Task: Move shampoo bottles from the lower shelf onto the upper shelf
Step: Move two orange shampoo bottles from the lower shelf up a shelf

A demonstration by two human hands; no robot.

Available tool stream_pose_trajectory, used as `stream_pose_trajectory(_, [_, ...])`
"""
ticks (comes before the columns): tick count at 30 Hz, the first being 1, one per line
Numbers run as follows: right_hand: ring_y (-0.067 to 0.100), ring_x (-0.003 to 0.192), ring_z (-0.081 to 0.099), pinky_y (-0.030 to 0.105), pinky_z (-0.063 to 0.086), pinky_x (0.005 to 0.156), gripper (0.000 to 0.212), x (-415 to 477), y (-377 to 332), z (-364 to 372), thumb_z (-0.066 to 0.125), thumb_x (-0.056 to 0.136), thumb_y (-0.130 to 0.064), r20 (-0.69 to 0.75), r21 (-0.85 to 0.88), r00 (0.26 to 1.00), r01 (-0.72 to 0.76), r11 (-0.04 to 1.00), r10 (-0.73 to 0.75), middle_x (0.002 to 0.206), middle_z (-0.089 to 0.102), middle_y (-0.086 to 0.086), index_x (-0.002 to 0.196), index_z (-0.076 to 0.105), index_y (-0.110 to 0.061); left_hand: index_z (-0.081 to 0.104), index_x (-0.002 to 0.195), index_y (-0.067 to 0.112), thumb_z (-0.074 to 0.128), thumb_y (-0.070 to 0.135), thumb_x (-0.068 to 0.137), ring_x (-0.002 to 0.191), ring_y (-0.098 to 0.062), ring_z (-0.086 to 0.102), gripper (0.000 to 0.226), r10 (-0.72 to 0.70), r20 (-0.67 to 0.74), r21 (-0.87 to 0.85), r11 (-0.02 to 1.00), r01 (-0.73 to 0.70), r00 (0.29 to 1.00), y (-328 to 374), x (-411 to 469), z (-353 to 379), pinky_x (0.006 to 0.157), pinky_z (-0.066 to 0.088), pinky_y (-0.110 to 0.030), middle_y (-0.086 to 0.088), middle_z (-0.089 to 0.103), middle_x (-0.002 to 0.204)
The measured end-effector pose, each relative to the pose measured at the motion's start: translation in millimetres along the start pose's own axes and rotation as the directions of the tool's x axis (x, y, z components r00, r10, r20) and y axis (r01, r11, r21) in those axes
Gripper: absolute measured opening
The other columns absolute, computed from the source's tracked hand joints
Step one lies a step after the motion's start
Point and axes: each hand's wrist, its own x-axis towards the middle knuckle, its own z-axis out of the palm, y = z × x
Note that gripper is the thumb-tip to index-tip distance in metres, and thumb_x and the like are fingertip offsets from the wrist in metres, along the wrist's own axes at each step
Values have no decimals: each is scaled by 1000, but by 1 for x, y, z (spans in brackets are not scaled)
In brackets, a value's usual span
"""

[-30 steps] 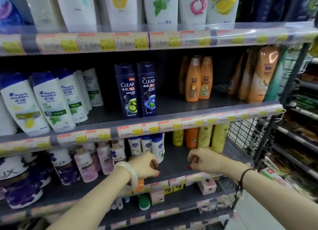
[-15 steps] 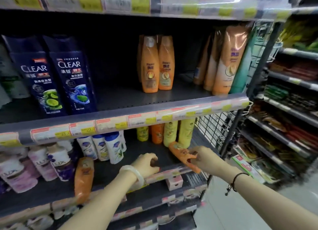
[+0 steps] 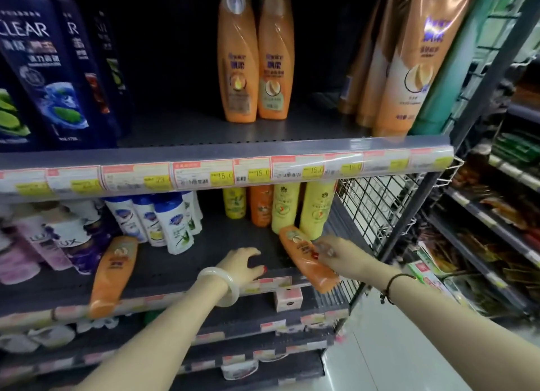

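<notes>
Two orange shampoo bottles are being dealt with on the lower shelf [image 3: 181,276] right now. One orange bottle [image 3: 308,262] is being gripped by the right hand [image 3: 333,251], fingers wrapped over its upper side and closed on it, so it's being held tilted with the cap end poking out past the shelf lip, probably so it can be swung up without snagging the price rail [image 3: 222,175]. The other orange bottle [image 3: 112,273] is lying flat near the front edge, cap end overhanging a bit, well apart from both hands, looks like it's being left for a later trip.

The left hand [image 3: 242,266] is being rested on the shelf deck with fingers spread and nothing in it, most likely for balance or getting lined up for that second bottle, hard to say which.

Materials-wise: the bottles are being shown as glossy squeezable plastic, flattened oval bodies tapering toward a narrow end, so they're likely a bit slick and easy to pinch in. The shelf is dull dark metal with a clear plastic strip holding paper price tags, and a wire mesh panel [image 3: 377,212] is closing off the right end.

Up on the upper shelf [image 3: 263,139], two matching upright orange bottles [image 3: 254,57] are being kept together toward the back, with bare deck in front of them, which seems like the obvious landing spot. Yellow bottles [image 3: 314,209] are being crowded right behind the held one, so a clumsy lift could knock them.
</notes>
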Motion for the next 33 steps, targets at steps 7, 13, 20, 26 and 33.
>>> stream_pose_trajectory(7, [15, 109, 45, 19, 34, 93, 50, 8, 2, 10, 48, 94, -20, 152, -44, 964, 225, 973, -216, 132, 38, 5, 141, 31, -26, 46, 136, 21, 56, 36, 88, 132, -20, 43, 51, -10, -7, -7, 1000, 10, 1000, -4, 8, 11, 109, 34, -32, -2, 45, 145])
stream_pose_trajectory(13, [24, 108, 48, 35, 39, 98, 52, 18, -8, -9, 48, 94, -35, 337, -315, 897, 394, 863, -287, 135, 32, 7, 141, 27, -40, 43, 138, 21, 55, 33, 89, 141, -19, 30, 52, 27, -5, 20, 999, -27, 1000, -11, 11, 12, 112, 24, -29, -2, 35, 152])
stream_pose_trajectory(20, [29, 139, 23, 47, 26, 112, 60, 26, -14, 0, 46, 88, -55, 443, -482, 822, 555, 677, -359, 157, 2, -1, 141, 18, -47, 15, 148, 30, 37, 42, 95, 148, -20, -5, 58, 15, 90, 300, 953, -41, 996, -30, 15, 12, 119, 2, -41, 1, 1, 160])
stream_pose_trajectory(26, [26, 129, 43, 42, 44, 95, 66, 32, -15, 8, 51, 83, -60, 384, -475, 842, 533, 700, -380, 155, 22, -4, 138, 25, -34, 15, 148, 29, 36, 43, 96, 147, -20, -8, 58, 18, 127, 305, 951, -57, 992, -34, 17, 11, 119, 0, -41, 1, -2, 160])
stream_pose_trajectory(33, [34, 95, 59, 42, 48, 77, 65, 33, -26, 6, 52, 83, -58, 380, -621, 843, 538, 570, -381, 130, 43, 10, 137, 33, -29, 13, 148, 30, 34, 45, 96, 147, -20, -8, 59, 10, 133, 333, 941, -54, 991, -33, 18, 11, 119, 0, -41, 1, -2, 160])
